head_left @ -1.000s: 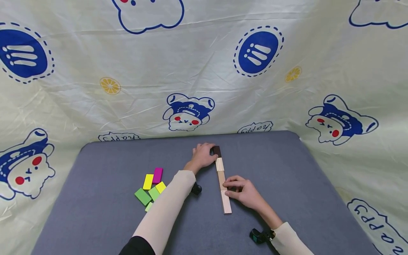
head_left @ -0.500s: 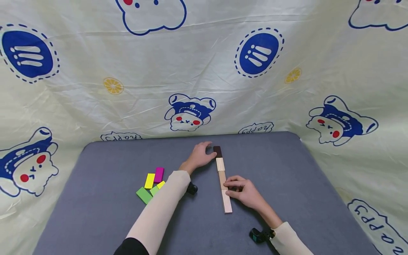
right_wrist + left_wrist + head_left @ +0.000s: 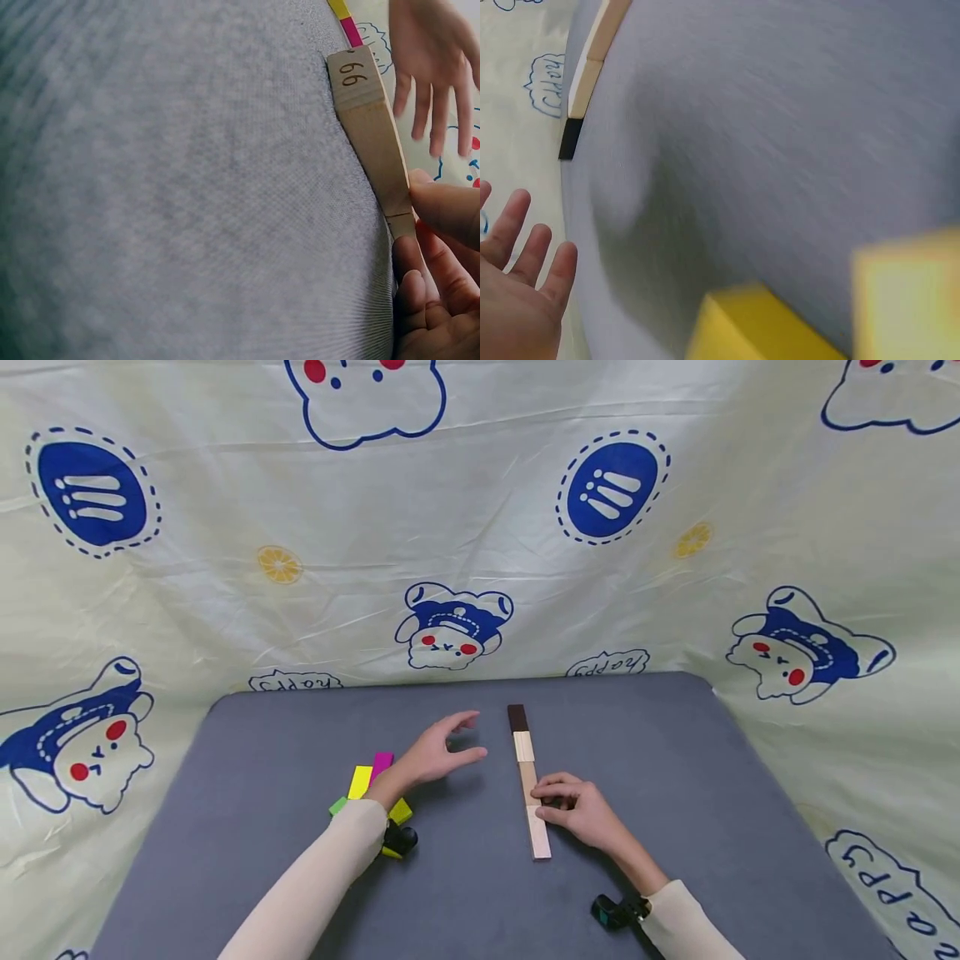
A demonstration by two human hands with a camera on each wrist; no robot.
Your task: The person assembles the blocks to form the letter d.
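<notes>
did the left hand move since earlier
Yes: in the head view, the left hand has moved left and back, away from the dark block.

Wooden block row (image 3: pixel 375 150), right-wrist view: far part behind the right hand (image 3: pixel 448 296). Green block (image 3: pixel 338 806), toward the left edge of the table (image 3: pixel 465 902): partly behind the left sleeve (image 3: pixel 315 877). Yellow block (image 3: pixel 754 330), left-wrist view: blurred, cut off.

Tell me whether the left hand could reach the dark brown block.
Likely yes: the left hand holds nothing, no object shows between it and the dark brown block, and the right hand is at lighter blocks.
</notes>
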